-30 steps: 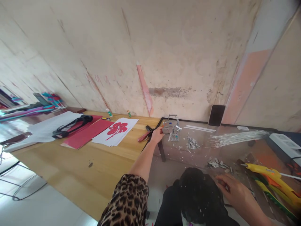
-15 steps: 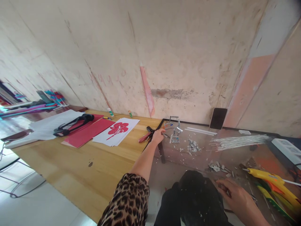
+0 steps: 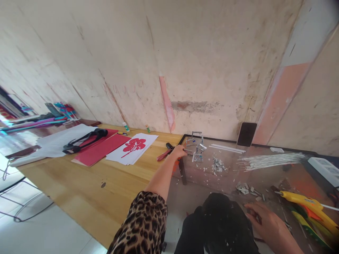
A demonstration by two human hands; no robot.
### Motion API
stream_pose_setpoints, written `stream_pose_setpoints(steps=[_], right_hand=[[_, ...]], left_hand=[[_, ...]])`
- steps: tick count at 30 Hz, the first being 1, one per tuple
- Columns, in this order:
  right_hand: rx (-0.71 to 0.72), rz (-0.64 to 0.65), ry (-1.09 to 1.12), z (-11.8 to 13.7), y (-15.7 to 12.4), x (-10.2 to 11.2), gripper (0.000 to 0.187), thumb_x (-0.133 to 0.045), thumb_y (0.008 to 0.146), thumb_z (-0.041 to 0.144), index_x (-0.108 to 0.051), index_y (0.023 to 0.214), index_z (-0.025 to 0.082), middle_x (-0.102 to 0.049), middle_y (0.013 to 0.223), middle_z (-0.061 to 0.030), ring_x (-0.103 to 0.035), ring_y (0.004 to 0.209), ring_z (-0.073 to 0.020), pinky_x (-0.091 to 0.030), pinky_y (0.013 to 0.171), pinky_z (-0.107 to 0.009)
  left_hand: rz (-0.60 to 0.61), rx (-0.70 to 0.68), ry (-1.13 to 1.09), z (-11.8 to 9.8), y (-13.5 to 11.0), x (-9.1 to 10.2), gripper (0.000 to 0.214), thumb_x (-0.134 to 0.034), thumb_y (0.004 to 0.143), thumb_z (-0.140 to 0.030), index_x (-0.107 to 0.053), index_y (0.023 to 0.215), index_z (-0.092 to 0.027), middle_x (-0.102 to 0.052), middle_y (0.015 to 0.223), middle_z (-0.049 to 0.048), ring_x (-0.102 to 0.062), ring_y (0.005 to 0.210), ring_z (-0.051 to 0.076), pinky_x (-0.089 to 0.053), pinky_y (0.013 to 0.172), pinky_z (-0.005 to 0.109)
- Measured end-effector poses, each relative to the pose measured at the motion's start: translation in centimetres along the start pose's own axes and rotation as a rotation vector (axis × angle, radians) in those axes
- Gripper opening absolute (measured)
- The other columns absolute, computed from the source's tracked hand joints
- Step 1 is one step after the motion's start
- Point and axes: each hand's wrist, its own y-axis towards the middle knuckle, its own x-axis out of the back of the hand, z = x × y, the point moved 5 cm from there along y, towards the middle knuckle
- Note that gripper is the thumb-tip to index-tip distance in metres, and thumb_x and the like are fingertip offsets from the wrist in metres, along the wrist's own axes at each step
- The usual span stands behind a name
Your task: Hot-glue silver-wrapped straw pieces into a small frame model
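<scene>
My left hand [image 3: 180, 151] reaches to the edge of the glass tabletop, its fingers closed on a thin grey tool [image 3: 189, 152] whose kind I cannot make out. Orange patches [image 3: 177, 165] show just below this hand. Beside it on the wood lie red-handled pliers [image 3: 163, 155]. Just right of it stands a small frame of grey strips [image 3: 197, 148]. My right hand [image 3: 265, 218] is low at the right, fingers curled together beside my dark-clothed knee; what it holds, if anything, is hidden. Close by lie loose grey pieces [image 3: 245, 188].
Grey scraps [image 3: 219, 165], white strips [image 3: 227, 148], a wire bundle [image 3: 274, 160] and a leaning phone [image 3: 247, 134] are on the glass. A yellow glue gun [image 3: 299, 199] and power strip [image 3: 324, 169] lie right. Leftward are a red flower cut-out [image 3: 134, 146] and red sheets [image 3: 102, 150].
The view has shifted slightly. My left hand has moved a little, and orange patches now show beneath it. My right hand stays nearly still.
</scene>
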Motion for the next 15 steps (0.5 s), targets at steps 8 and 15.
stream_pose_setpoints(steps=[8,15], right_hand=[[-0.016,0.014,-0.024,-0.4,0.0,-0.3,0.026,-0.049,0.082,0.042,-0.064,0.099,0.031,-0.067,0.083,0.0008,-0.065,0.067,-0.0148,-0.048,0.058,-0.024],[0.001,-0.032,-0.038,1.0,-0.3,0.6,0.026,-0.047,0.083,0.042,-0.065,0.098,0.029,-0.067,0.081,0.0002,-0.065,0.067,-0.0144,-0.049,0.058,-0.022]], left_hand=[[0.118,0.069,0.056,0.8,-0.2,-0.5,0.035,-0.053,0.088,-0.034,-0.054,0.116,-0.013,-0.056,0.116,0.0084,-0.057,0.1,0.022,-0.051,0.083,0.041],[0.092,0.094,0.1,0.9,0.6,-0.3,0.034,-0.053,0.088,-0.033,-0.054,0.116,-0.014,-0.056,0.116,0.0088,-0.057,0.1,0.021,-0.051,0.084,0.041]])
